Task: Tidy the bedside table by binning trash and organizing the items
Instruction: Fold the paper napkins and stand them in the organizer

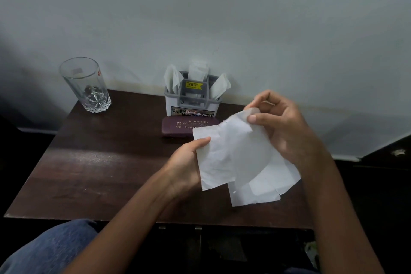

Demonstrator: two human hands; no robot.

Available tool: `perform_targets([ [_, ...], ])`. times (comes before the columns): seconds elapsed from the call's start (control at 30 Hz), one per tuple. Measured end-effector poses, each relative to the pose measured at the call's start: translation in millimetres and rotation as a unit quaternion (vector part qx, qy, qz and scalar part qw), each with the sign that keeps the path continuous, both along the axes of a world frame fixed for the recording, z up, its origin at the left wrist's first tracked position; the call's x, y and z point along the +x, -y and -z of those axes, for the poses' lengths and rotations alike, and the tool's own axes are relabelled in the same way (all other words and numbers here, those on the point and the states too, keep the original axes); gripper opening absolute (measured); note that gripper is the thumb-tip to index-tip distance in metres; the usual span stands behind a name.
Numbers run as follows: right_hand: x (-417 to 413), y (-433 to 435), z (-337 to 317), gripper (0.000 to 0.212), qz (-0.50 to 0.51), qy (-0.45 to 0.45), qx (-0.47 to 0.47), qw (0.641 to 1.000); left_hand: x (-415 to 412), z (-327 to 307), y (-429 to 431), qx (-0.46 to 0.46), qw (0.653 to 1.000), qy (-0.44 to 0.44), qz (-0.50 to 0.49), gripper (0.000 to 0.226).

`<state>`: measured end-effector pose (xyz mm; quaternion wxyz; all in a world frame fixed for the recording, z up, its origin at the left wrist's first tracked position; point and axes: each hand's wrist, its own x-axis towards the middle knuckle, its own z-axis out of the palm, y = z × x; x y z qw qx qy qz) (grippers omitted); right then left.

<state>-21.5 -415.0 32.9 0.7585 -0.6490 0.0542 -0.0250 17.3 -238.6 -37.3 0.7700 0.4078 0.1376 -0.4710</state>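
Head view, items as they lie.

**Risks:**
- Tissue [233, 151]: thin and already creased. If my two hands pull apart, I judge it would tear and leave more scraps.
- Lower sheet [262, 187]: white, under the tissue. I cannot tell whether it hangs from my grip or lies loose on the surface [100, 173]. If loose, a draught from my hands could push it off the near edge.
- Case [178, 128]: maroon, just behind the tissue. A careless sweep forward would knock it into the holder [192, 98], which stands upright against the wall with folded tissues in it.
- Glass [85, 85]: upright at the far left corner, well apart from both hands, so there is little danger.
- Bin: not in view. I would have to turn to find it, and a slack pinch could drop the paper on the way.

**Positions:**
- Left hand [186, 162]: thumb over the tissue's left edge and fingers behind it, pinching.
- Right hand [282, 127]: thumb and forefinger closed on the top right corner, with the other fingers curled.
- The tissue is stretched between both hands, held in the air over the right half of the surface.
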Motion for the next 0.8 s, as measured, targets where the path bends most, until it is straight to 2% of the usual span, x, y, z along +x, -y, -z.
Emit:
perform_targets([
  [0.23, 12, -27, 24, 0.026, 0.137, -0.061, -0.110, 0.983, 2, -4, 0, -0.049, 0.999, 0.014, -0.011, 0.041],
  [0.4, 15, -33, 33, 0.025, 0.170, -0.069, -0.167, 0.969, 4, -2, 0, -0.061, 0.998, 0.001, -0.033, 0.048],
  [0.53, 15, -36, 37, 0.024, 0.165, -0.077, -0.192, 0.964, 5, -3, 0, -0.070, 0.997, -0.011, -0.038, 0.073],
  [0.6, 15, -36, 37, 0.024, 0.165, -0.077, -0.198, 0.963, 6, -3, 0, -0.070, 0.997, -0.008, -0.032, 0.078],
  [0.67, 15, -36, 37, 0.024, 0.167, -0.075, -0.202, 0.962, 5, -4, 0, -0.064, 0.997, -0.010, -0.032, 0.071],
  [0.8, 15, -37, 38, 0.026, 0.158, -0.075, -0.220, 0.960, 1, -6, 0, -0.033, 0.999, 0.009, -0.019, 0.030],
])
